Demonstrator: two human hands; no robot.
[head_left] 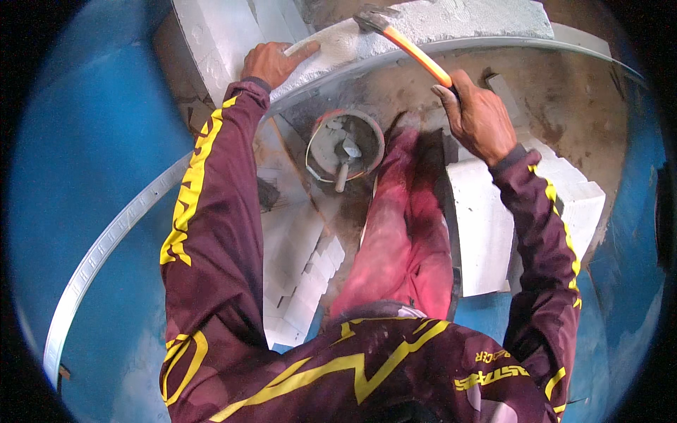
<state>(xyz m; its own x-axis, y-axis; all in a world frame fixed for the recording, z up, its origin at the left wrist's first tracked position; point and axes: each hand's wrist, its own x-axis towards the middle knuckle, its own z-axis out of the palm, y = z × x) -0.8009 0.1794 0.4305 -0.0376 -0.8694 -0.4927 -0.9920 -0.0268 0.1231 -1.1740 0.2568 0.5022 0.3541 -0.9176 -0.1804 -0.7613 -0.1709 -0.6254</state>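
At the top of the head view, a long white block with a rough face lies on a curved pale metal edge strip. My left hand grips the block's left end, its thumb stretched along the top and its other fingers partly hidden. My right hand is closed round the orange-yellow handle of a hammer. The hammer's dark head rests against or just above the block; which of the two I cannot tell.
Between my arms a bucket of grey mortar stands with a trowel in it. White blocks are stacked at the right, more blocks lie at the lower left, and white panels lean at the upper left. Blue walls flank the space.
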